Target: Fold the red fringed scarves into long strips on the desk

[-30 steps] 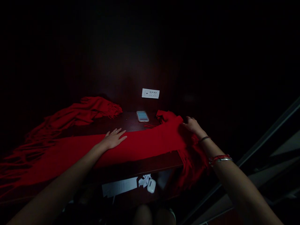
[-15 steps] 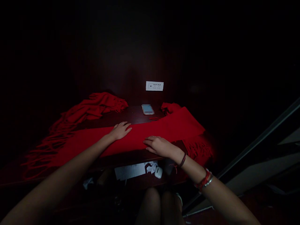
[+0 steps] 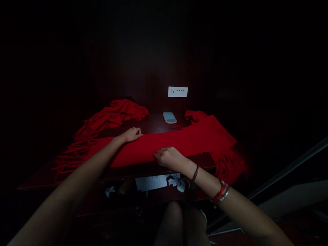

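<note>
A long red scarf (image 3: 143, 150) with fringed ends lies folded in a flat band across the dark desk. My left hand (image 3: 132, 134) is at the far edge of the band, its thumb and fingers closed in a pinch on the cloth. At the near edge, to the right, my right hand (image 3: 167, 158) has its fingers curled down onto the fabric, the fingertips partly hidden. Bracelets circle my right wrist and forearm. The scarf's right part turns back in a fold, and fringe hangs beneath it.
Bunched red fringed cloth (image 3: 120, 112) lies at the back left. A phone (image 3: 169, 118), blurred out, rests near the wall below a white socket panel (image 3: 177, 92). Under the desktop, a shelf holds papers (image 3: 151, 182) and a white earbud case (image 3: 181, 185).
Both hands have gone from fingers laid out flat on the scarf to fingers curled and closed at its edges. The view has shifted slightly left.
</note>
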Available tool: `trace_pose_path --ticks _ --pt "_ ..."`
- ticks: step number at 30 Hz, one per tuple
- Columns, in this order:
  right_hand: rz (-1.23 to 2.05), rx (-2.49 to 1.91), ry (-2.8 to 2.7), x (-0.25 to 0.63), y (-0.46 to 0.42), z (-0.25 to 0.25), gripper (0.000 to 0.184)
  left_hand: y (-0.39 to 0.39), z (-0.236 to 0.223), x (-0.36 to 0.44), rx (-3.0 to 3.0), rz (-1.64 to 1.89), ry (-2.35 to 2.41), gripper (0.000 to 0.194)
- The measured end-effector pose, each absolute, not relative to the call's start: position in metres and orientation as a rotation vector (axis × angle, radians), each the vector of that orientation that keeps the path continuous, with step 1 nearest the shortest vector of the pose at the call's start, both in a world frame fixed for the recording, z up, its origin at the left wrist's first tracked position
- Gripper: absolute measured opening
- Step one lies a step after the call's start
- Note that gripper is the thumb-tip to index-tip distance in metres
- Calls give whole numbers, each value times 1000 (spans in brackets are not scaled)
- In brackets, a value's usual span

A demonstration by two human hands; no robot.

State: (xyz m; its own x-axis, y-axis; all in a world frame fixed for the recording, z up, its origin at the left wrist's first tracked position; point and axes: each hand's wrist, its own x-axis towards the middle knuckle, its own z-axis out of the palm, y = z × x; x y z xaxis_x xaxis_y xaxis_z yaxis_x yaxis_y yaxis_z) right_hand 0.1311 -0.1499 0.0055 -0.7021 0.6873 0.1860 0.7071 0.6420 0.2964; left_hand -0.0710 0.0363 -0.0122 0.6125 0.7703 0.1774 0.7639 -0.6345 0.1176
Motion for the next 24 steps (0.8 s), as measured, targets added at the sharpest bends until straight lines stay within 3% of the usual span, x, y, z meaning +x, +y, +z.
trace_pose_path --ticks 7,12,20,24 --pt "-615 -1132 -2804 114 -148 4 15 42 -5 -90 2539 311 1272 27" --pt "-567 -1161 -2774 103 -148 1 16 41 -2 -84 2313 344 1195 38" --pt "-548 -1359 -2624 107 -153 6 15 25 25 -60 1902 346 981 21" --pt "-392 -1549 -2404 120 -161 16 21 21 39 -49 1688 553 886 20"
